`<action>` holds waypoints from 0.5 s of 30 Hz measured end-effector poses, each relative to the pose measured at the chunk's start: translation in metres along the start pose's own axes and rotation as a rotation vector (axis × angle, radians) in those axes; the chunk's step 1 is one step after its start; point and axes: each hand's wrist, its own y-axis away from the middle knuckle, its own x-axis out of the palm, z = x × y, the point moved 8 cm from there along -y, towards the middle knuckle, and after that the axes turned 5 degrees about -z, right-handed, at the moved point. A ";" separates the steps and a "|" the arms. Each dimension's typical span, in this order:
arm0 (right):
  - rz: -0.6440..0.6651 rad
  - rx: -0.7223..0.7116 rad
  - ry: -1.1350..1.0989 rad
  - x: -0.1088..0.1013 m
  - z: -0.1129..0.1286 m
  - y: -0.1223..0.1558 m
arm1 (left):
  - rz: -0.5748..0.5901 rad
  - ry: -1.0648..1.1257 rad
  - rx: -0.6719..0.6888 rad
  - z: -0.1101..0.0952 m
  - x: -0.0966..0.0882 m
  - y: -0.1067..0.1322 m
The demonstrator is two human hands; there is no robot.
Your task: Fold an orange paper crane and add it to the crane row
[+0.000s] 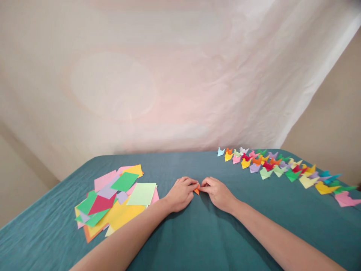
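Observation:
Between my hands, at the middle of the table, lies a small folded piece of orange paper (196, 190), mostly covered by fingers. My left hand (182, 194) rests palm down on the cloth, its fingertips closed on the paper's left side. From the right, my right hand (216, 192) pinches the paper's edge between thumb and curled forefinger. The paper's exact folded shape is hidden.
A teal cloth (180, 241) covers the table. Loose paper squares (121, 214) in several colours lie in a heap at the left. Rows of folded paper birds (265, 173) stand along the right side. A pale sheet (175, 75) hangs behind the table.

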 end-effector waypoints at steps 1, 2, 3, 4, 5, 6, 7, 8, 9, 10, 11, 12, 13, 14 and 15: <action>0.003 -0.002 0.018 0.001 0.000 0.000 | 0.002 -0.001 0.001 0.000 0.000 0.000; 0.004 -0.001 0.035 0.002 -0.001 -0.001 | 0.004 -0.002 0.005 0.000 0.000 0.000; 0.004 0.004 0.052 0.002 -0.001 -0.001 | 0.008 -0.003 0.011 0.000 -0.001 0.000; 0.002 0.010 0.067 0.003 -0.002 -0.001 | 0.013 -0.003 0.019 -0.001 -0.001 0.000; 0.001 0.015 0.079 0.003 -0.002 -0.001 | 0.019 -0.004 0.028 -0.001 -0.001 0.000; 0.001 0.019 0.089 0.003 -0.002 -0.002 | 0.028 -0.003 0.039 -0.002 -0.002 0.000; 0.000 0.022 0.098 0.003 -0.003 -0.002 | 0.042 -0.002 0.055 -0.003 -0.002 0.001; -0.002 0.026 0.107 0.003 -0.003 -0.002 | 0.060 -0.002 0.071 -0.004 -0.002 0.002; -0.003 0.031 0.114 0.004 -0.003 -0.003 | 0.077 -0.001 0.085 -0.005 -0.003 0.003; -0.003 0.036 0.120 0.004 -0.003 -0.003 | 0.091 -0.004 0.094 -0.006 -0.003 0.004; -0.001 0.040 0.124 0.004 -0.003 -0.003 | 0.100 -0.009 0.096 -0.007 -0.004 0.006; 0.002 0.043 0.127 0.004 -0.003 -0.003 | 0.102 -0.018 0.092 -0.008 -0.004 0.008; 0.005 0.043 0.132 0.004 -0.003 -0.004 | 0.096 -0.029 0.082 -0.008 -0.005 0.011; 0.010 0.041 0.138 0.004 -0.002 -0.004 | 0.084 -0.042 0.066 -0.008 -0.005 0.013; 0.012 0.038 0.145 0.004 -0.002 -0.004 | 0.069 -0.054 0.048 -0.007 -0.006 0.015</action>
